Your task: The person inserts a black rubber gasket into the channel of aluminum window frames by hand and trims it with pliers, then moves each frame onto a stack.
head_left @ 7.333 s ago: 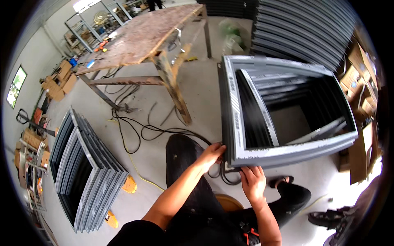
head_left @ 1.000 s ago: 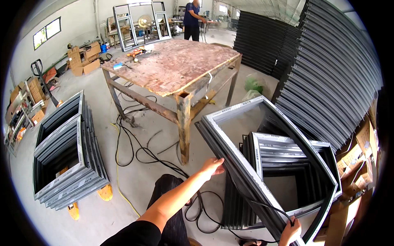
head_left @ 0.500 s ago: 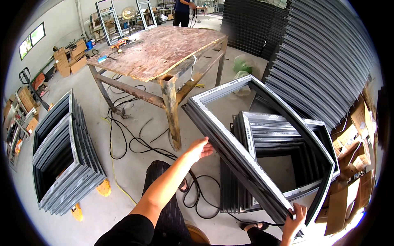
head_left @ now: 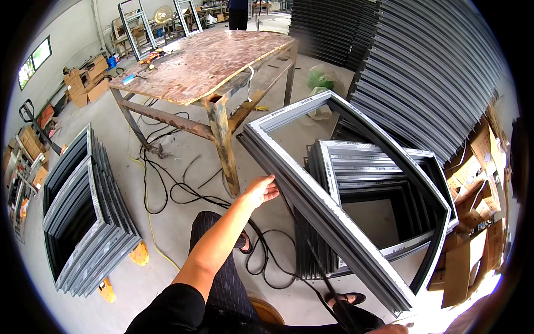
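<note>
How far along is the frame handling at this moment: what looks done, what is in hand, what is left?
Done, apparently: a stack of frames already leans against the dark panels. In hand: the grey window frame, tilted over that stack, with the left hand on its long near rail and the right hand barely visible at its lower corner. Left: this frame is not yet resting on the stack; another stack stands across the floor.
</note>
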{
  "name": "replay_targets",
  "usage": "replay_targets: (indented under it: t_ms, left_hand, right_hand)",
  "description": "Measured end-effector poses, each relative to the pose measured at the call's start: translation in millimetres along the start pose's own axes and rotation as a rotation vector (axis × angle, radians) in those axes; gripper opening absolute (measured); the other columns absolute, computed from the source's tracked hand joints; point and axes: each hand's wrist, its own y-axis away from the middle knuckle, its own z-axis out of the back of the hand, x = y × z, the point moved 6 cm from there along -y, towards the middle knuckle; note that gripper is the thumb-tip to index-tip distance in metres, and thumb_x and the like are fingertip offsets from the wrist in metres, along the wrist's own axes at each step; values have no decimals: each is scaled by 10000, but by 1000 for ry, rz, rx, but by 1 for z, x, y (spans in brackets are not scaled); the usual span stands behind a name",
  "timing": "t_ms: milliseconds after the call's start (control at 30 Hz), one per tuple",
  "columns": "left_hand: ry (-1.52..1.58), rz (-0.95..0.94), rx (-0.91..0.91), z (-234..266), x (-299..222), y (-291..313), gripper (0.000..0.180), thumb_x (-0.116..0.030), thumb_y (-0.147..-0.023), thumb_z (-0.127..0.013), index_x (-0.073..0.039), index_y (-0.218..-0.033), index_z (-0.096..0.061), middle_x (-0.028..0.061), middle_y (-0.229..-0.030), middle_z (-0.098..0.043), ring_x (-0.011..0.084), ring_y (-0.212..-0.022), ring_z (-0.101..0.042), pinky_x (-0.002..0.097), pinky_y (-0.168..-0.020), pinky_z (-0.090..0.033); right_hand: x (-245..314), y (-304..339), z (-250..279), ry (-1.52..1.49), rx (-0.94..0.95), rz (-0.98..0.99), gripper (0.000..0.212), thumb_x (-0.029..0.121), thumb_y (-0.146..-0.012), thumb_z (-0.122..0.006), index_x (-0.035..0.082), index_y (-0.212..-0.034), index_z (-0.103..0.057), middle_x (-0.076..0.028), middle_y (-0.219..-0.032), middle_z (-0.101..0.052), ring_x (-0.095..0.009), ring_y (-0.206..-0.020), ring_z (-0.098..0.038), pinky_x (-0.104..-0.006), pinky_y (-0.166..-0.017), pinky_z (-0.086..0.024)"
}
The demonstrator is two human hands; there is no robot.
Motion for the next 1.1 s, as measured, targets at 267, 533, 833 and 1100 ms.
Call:
replay_targets:
  t_ms: [267,533,833,1100]
  left_hand:
    - [-89,-78,9,-20,3,-2,291,-221,-909,-627,7,-1074,-555,117,-934,-640,216,-848,-639,345,-778,-558]
    - [-219,-107,-107,-25,1,10,357,-286,-892,-654,31,-1023,-557,128,-895,-625,232,-803,-645,376,-748,-580]
    - [-172,-14,76,-35,19,18,389,-330,-860,-690,6,-995,-549,130,-918,-609,254,-866,-637,404,-778,-581]
    - [-184,-31,119,-54,39,33,369,-337,-873,-675,-6,-1001,-574,138,-921,-629,253,-836,-659,376,-768,-580]
  right_hand:
    - [-144,2,-9,-1051,-305,-610,237,191,-1007,-436,70,-803,-443,39,-460,-309,-61,-323,-229,-231,-282,-158]
    - [-178,9,10,-963,-323,-449,254,-31,-720,-645,-1,-940,-521,-17,-590,-477,-73,-426,-380,-224,-390,-286]
    - [-121,-23,36,601,-473,-110,154,0,-721,-638,-23,-864,-588,-141,-808,-556,-304,-772,-530,-378,-696,-419]
    - [-125,-25,37,666,-492,-52,152,2,-749,-626,-40,-895,-612,-150,-838,-563,-314,-793,-539,-391,-738,-430]
